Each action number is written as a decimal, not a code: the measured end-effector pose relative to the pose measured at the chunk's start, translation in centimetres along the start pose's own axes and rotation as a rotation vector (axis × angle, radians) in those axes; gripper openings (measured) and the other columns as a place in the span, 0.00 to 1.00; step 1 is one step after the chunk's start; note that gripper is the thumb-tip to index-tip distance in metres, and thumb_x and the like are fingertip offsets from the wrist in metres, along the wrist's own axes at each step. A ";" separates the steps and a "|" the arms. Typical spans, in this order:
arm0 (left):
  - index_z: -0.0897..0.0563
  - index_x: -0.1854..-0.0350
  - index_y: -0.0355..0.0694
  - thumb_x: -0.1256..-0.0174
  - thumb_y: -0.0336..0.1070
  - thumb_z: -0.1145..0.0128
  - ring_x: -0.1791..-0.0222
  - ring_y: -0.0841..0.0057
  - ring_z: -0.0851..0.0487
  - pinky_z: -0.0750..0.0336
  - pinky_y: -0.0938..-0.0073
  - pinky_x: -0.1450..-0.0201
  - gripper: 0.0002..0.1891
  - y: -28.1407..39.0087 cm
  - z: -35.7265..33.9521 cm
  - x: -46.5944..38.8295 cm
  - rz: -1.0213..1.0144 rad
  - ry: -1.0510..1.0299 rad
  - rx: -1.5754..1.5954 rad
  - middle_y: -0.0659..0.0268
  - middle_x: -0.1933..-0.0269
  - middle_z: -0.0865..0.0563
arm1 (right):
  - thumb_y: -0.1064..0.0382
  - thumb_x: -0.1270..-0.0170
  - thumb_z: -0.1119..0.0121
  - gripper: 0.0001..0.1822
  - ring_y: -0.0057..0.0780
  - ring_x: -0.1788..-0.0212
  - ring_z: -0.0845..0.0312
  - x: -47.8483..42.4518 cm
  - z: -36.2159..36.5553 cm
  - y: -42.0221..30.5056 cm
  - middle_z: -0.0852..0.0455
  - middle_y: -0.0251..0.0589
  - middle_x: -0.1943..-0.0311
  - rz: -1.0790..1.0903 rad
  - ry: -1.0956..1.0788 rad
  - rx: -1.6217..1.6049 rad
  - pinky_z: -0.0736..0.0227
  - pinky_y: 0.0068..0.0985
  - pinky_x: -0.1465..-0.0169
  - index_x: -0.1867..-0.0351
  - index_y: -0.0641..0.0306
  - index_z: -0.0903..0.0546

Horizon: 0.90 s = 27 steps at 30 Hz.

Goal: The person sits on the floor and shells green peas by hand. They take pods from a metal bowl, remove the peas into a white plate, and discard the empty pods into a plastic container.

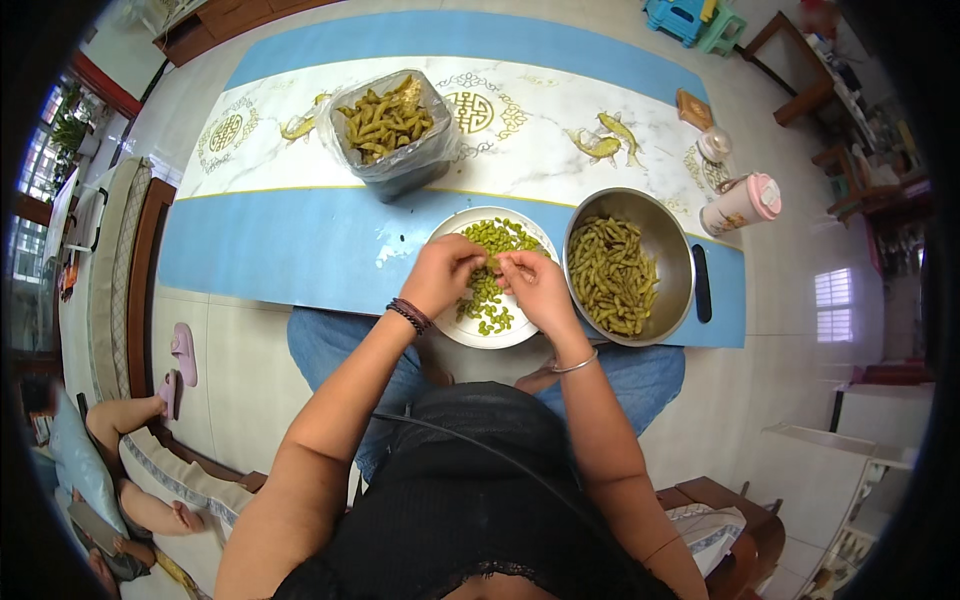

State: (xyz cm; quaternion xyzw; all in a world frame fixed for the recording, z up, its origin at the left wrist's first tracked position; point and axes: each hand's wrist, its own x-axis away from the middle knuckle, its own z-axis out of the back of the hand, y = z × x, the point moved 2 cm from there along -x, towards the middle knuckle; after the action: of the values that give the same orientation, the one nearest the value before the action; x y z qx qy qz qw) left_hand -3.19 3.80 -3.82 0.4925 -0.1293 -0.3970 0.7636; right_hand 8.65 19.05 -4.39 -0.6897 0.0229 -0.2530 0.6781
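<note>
Over a white plate (491, 342) my two hands meet fingertip to fingertip. A small green soybean pod (493, 263), mostly covered by the fingers, is pinched between them. My left hand (448, 271) comes in from the left with a dark beaded bracelet at the wrist. From the right comes my right hand (534, 283), a silver bangle behind it. Shelled green soybeans (501, 234) are spread across the plate under and around the hands. Close to the plate's right side stands a steel bowl (676, 277) with many soybean pods (611, 277) inside.
A bin lined with a clear plastic bag (442, 146) stands behind the plate, holding pods or hulls (386, 120). Right of the bowl lie a black phone-like object (702, 283) and a pink-lidded tumbler (739, 206). A glass jar (714, 144) stands farther back. Another person's legs (124, 427) show at left.
</note>
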 end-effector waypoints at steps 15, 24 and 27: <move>0.21 0.27 0.47 0.32 0.35 0.29 0.36 0.50 0.22 0.28 0.49 0.34 0.30 5.4 11.5 -6.7 -0.227 0.616 -0.783 0.50 0.34 0.20 | 0.70 0.27 0.33 0.08 0.35 0.62 0.11 2.8 -1.6 0.5 0.10 0.46 0.60 0.452 0.293 0.379 0.16 0.28 0.56 0.51 0.70 0.13; 0.10 0.61 0.37 0.41 0.29 0.27 0.58 0.55 0.13 0.19 0.57 0.54 0.07 0.9 0.1 2.4 -0.255 -0.043 -0.313 0.56 0.60 0.10 | 0.67 0.31 0.33 0.04 0.48 0.55 0.16 3.3 -2.6 -0.9 0.14 0.44 0.60 0.558 0.305 0.656 0.20 0.41 0.51 0.58 0.63 0.13; 0.10 0.61 0.36 0.39 0.29 0.28 0.58 0.55 0.14 0.18 0.57 0.53 0.06 1.4 -0.1 2.3 -0.236 -0.047 -0.337 0.55 0.62 0.11 | 0.67 0.30 0.33 0.04 0.46 0.54 0.16 3.7 -2.6 -1.4 0.13 0.43 0.60 0.619 0.318 0.782 0.19 0.40 0.50 0.58 0.62 0.14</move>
State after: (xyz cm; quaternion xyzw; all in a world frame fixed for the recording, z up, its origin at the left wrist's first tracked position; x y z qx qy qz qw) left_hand -0.97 2.47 -3.16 0.3603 -0.0202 -0.5109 0.7802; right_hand 10.46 15.37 -2.06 -0.2988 0.2323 -0.1321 0.9161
